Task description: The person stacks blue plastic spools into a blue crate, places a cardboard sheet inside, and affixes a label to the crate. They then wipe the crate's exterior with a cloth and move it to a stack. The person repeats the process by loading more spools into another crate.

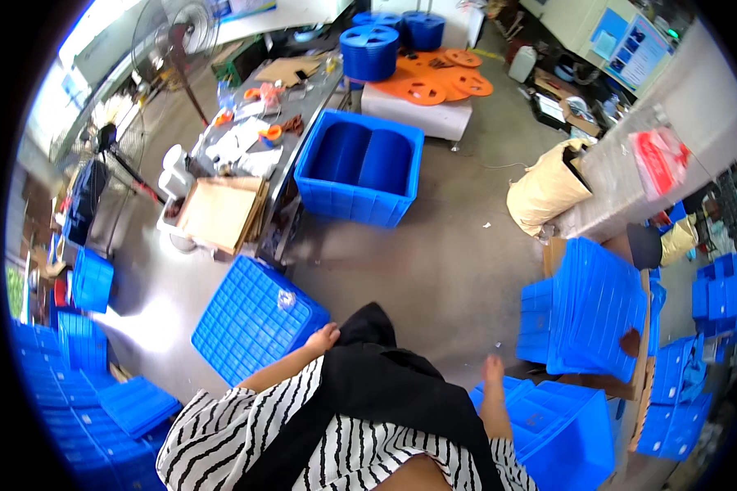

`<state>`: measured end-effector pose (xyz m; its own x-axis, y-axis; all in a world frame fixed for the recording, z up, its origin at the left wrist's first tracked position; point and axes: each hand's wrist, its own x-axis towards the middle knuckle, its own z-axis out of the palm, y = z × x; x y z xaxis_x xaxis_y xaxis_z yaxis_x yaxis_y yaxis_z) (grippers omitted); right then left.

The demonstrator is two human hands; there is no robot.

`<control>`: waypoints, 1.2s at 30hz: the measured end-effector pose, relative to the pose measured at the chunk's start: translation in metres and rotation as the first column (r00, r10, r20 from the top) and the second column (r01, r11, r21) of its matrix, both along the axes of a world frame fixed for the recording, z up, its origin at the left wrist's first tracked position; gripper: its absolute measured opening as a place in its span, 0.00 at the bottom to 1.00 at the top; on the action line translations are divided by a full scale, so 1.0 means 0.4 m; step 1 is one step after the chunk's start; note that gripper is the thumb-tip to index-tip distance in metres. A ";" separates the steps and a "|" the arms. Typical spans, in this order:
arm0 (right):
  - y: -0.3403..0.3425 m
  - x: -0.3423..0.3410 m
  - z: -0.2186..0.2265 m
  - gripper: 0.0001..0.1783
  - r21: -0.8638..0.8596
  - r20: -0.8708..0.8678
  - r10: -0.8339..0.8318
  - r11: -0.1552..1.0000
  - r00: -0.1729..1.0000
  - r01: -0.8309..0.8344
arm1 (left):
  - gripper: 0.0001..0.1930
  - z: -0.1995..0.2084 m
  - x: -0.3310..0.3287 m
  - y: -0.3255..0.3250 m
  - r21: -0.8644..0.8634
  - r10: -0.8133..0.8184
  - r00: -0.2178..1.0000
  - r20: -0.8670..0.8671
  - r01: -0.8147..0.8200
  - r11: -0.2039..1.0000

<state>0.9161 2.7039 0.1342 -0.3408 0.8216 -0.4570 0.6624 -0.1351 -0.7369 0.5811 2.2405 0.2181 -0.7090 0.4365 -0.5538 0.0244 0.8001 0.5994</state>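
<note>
Two bare hands show: the right hand (493,370), blurred, is near an open blue plastic crate (567,432), fingers unreadable; the left hand (323,337) touches the corner of a blue grid-ribbed plastic crate (252,317) before the long grey table's (305,100) near end, grip unclear. It is probably stiff, light, slippery; opposite edges should hold best.

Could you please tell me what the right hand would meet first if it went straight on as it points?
The right hand is blurred, but the way looks free over the floor, roughly toward the orange sheets; depth is unclear.
</note>
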 end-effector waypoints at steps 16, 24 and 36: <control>0.686 -1.041 0.061 0.20 -0.204 0.107 0.647 0.757 0.755 -0.621 | 0.25 0.127 -0.877 0.798 0.212 0.020 0.999 0.033 -0.027 0.977; 0.895 -1.415 0.093 0.14 -0.441 0.181 0.665 0.713 0.724 -0.545 | 0.29 -0.004 -1.054 0.783 0.092 0.112 0.901 0.418 -0.164 0.982; 1.226 -3.221 0.178 0.20 0.338 -0.001 0.979 0.190 0.202 -0.922 | 0.22 0.015 -1.268 1.255 -0.039 0.842 0.521 0.139 -0.847 0.530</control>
<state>-0.3722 3.1945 0.2056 -0.9775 -0.1468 -0.1517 0.0139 0.6723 -0.7401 0.0739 2.7425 0.2241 -0.6802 -0.3117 -0.6634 -0.7286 0.3865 0.5655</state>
